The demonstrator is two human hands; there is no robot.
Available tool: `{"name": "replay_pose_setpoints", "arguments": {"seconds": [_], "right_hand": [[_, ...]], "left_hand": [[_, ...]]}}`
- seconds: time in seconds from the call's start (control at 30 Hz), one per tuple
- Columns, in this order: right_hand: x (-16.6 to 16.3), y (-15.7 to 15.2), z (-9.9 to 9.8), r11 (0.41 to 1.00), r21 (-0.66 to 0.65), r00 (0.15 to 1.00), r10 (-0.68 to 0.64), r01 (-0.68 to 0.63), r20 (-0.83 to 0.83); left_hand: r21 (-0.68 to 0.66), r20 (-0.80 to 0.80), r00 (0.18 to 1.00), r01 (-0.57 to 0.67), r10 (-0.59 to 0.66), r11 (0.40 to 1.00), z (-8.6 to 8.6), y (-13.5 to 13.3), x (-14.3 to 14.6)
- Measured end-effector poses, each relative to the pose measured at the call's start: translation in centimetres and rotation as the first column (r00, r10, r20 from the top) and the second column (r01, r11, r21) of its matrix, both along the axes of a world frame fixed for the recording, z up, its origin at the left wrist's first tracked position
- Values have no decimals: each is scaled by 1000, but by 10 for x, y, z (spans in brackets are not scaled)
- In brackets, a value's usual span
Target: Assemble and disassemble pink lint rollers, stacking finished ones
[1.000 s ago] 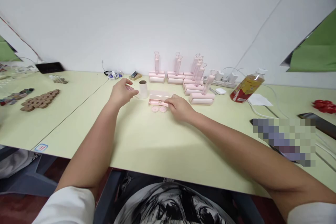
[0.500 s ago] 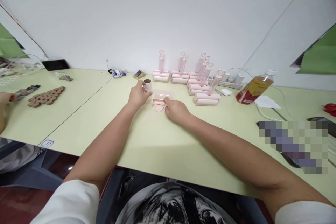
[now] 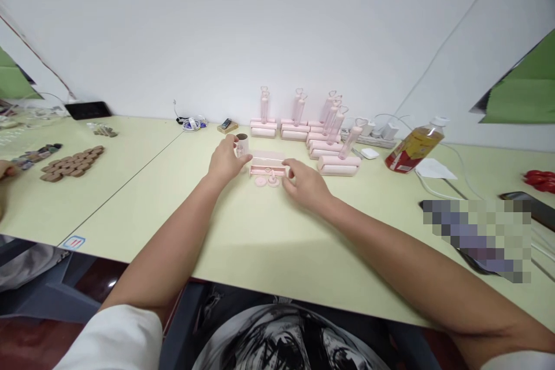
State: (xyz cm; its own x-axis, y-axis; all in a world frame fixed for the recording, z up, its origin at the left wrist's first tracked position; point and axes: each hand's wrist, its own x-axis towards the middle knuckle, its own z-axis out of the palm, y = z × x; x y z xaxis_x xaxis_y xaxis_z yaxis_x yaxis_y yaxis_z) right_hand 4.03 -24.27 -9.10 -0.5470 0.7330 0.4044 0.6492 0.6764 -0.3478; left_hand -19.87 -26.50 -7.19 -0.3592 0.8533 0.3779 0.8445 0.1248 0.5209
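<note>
My left hand is closed around a small white roll with a brown core, which stands on the pale green table. Just to its right lies a flat pink tray part with a white piece behind it. Two small pink round caps sit in front of the tray. My right hand hovers at the tray's right end with fingers curled and apart, holding nothing I can see.
Several finished pink rollers with upright handles stand at the back. A tilted bottle of amber liquid, white chargers and cables are to the right. Brown round pieces lie far left, near another person's hand.
My left hand has closed around the white roll and stays at it. My right hand has let go of the pink tray and drawn back slightly to the right.
</note>
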Motion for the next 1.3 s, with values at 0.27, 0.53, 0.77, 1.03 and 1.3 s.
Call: {"name": "replay_pose_setpoints", "arguments": {"seconds": [0.27, 0.53, 0.77, 1.03, 1.3], "right_hand": [[114, 73, -1, 872, -60, 784, -464, 485, -413], [137, 89, -28, 885, -416, 897, -342, 207, -280], [132, 81, -30, 916, -391, 935, -209, 85, -287], [123, 71, -28, 921, -381, 939, -196, 77, -284], [121, 69, -25, 917, -389, 943, -201, 86, -266]], "left_hand": [[341, -42, 999, 12, 3, 940, 21, -25, 14], [362, -65, 979, 206, -195, 909, 42, -33, 48], [48, -263, 926, 292, -270, 955, 8, -11, 75], [-228, -497, 762, 348, -416, 909, -25, 15, 81], [-429, -435, 748, 317, -501, 846, -16, 35, 57]]}}
